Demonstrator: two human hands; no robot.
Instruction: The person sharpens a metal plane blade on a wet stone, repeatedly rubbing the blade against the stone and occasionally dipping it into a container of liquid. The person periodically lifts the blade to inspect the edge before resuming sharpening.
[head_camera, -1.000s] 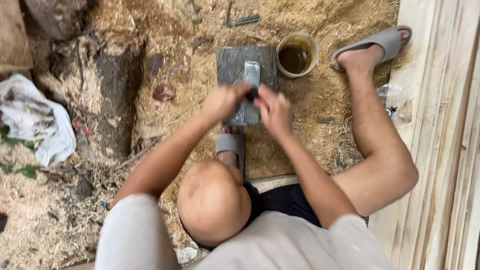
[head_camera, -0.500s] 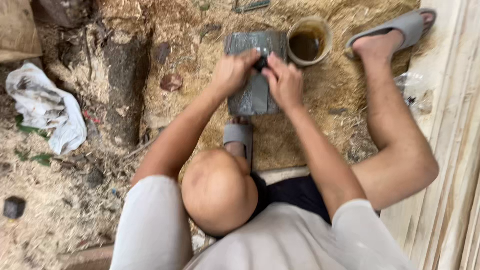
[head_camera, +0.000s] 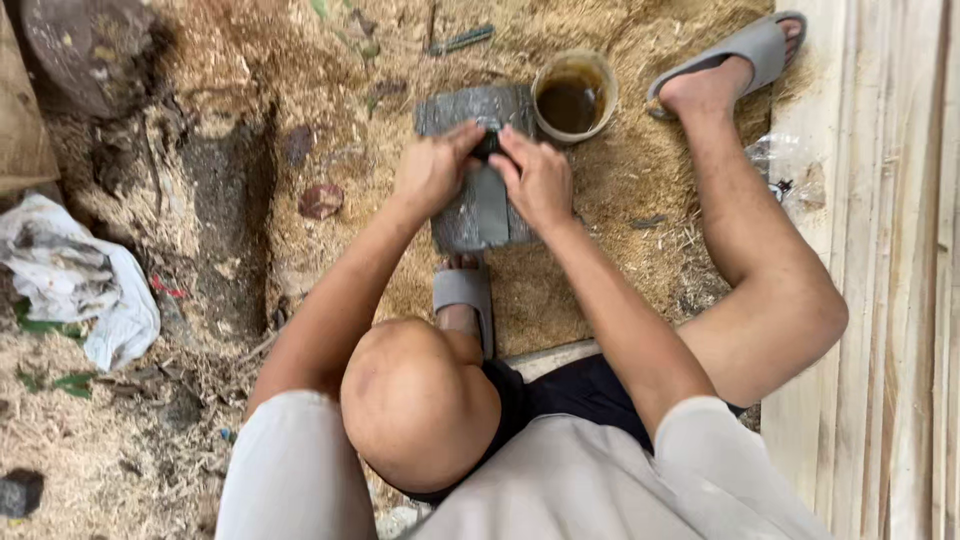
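Both hands pressed down together on a small dark tool (head_camera: 487, 146) at the far end of a grey sharpening stone (head_camera: 478, 205). The left hand (head_camera: 432, 168) was curled over the tool from one side, and the right hand (head_camera: 540, 180) lay on it with its fingers flat; the tool was mostly hidden beneath them, so its shape could not be told. The stone lay flat on the sawdust-covered ground (head_camera: 620, 200). Touching the stone's far right corner stood a round tub (head_camera: 573, 97) of brown liquid. A grey slipper (head_camera: 465, 295) sat just at the stone's near end, and another slipper (head_camera: 745, 48) was on the foot stretched out beyond the tub. A crumpled white cloth (head_camera: 80, 290) lay well apart at the left.
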